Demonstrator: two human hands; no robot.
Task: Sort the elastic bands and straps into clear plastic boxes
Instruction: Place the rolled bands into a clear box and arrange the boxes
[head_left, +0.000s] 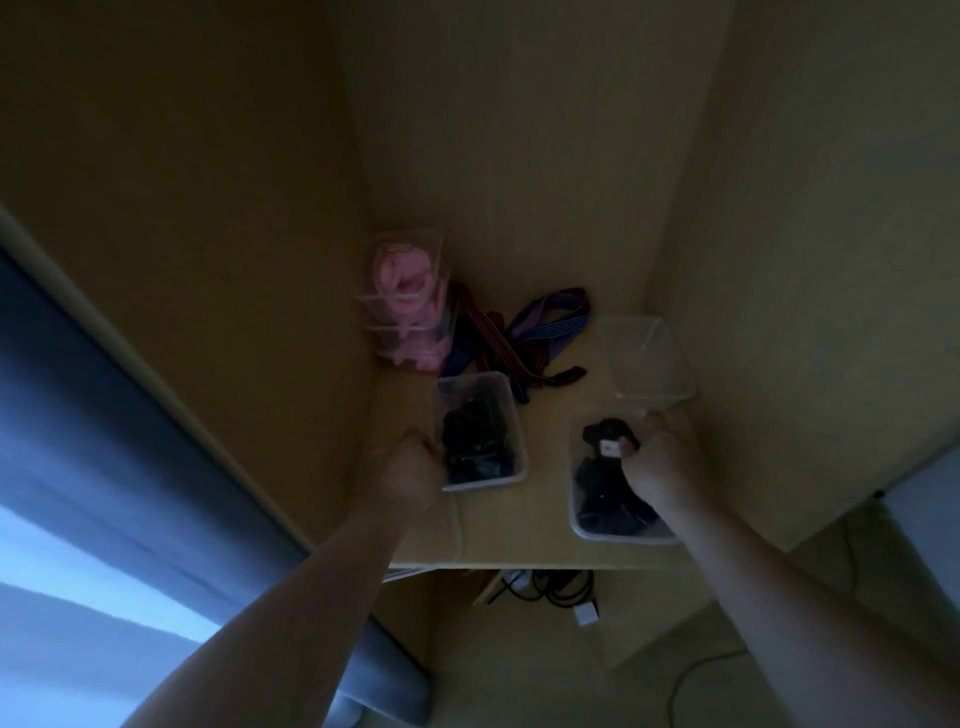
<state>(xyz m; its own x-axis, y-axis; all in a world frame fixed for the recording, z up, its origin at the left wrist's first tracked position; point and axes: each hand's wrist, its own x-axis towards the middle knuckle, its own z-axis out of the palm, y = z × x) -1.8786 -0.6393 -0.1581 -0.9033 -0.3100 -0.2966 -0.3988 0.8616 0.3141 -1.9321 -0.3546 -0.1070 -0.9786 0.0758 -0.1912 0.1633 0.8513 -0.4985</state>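
Observation:
On a pale shelf, my left hand (413, 467) grips the left rim of a clear plastic box (514, 415) that holds dark bands (475, 444). My right hand (657, 457) reaches into a second clear box (576, 525) at the right and pinches a black strap with a small white tag (605, 439); more black straps (608, 506) lie under it. An empty clear box (644, 358) stands behind it. Striped purple and red-blue straps (519, 338) lie loose at the back. The scene is dim.
A stack of clear boxes with pink bands (408, 301) fills the back left corner. Shelf walls close in at left, back and right. Below the shelf edge (519, 565) lie black cables and a white plug (584, 613). A blue curtain (104, 441) hangs at left.

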